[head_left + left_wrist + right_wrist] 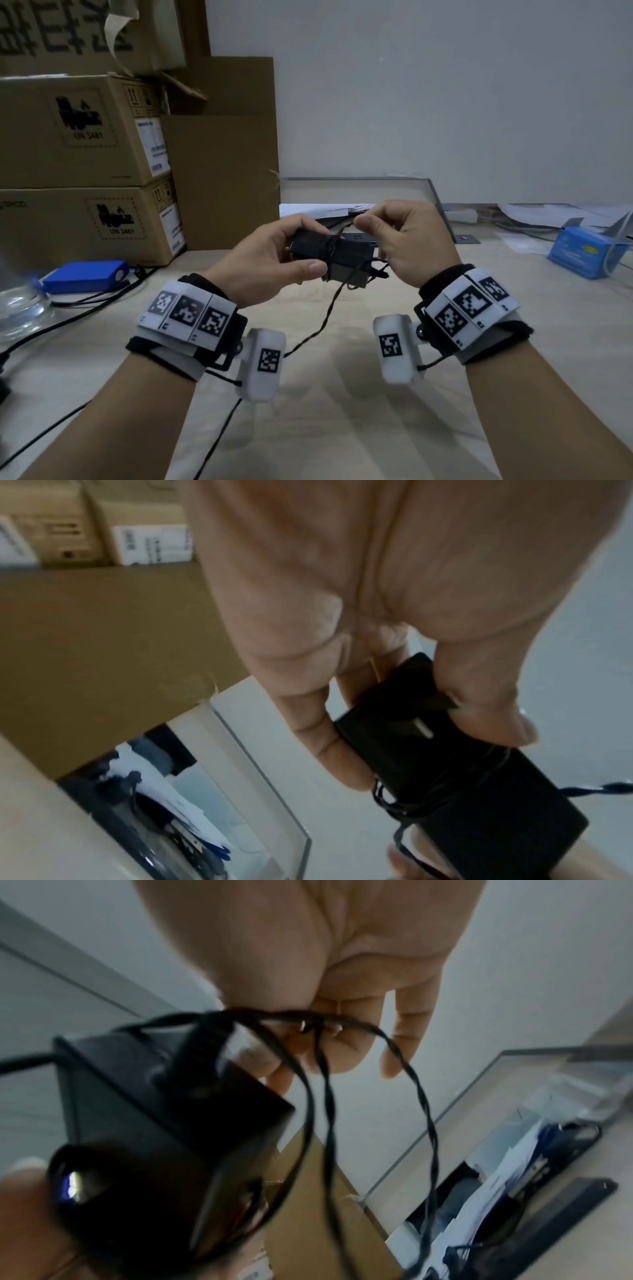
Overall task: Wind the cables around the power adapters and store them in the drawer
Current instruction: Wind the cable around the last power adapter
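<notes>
A black power adapter (337, 258) is held above the table, with a few turns of thin twisted black cable (331, 245) round its middle. My left hand (274, 255) grips its left end between thumb and fingers; in the left wrist view the adapter (455, 772) shows its plug prongs by the thumb. My right hand (394, 236) pinches the cable just above the adapter; the right wrist view shows loops of cable (325, 1085) hanging from those fingers beside the adapter (164, 1123). The loose cable end (322, 322) trails down to the table. Behind stands the open drawer (359, 195).
Stacked cardboard boxes (85, 164) fill the left side. A blue battery pack (84, 275) with black leads and a clear glass vessel (20, 308) lie at the left. A blue packet (582, 253) and papers sit at the right. The drawer holds papers (318, 209).
</notes>
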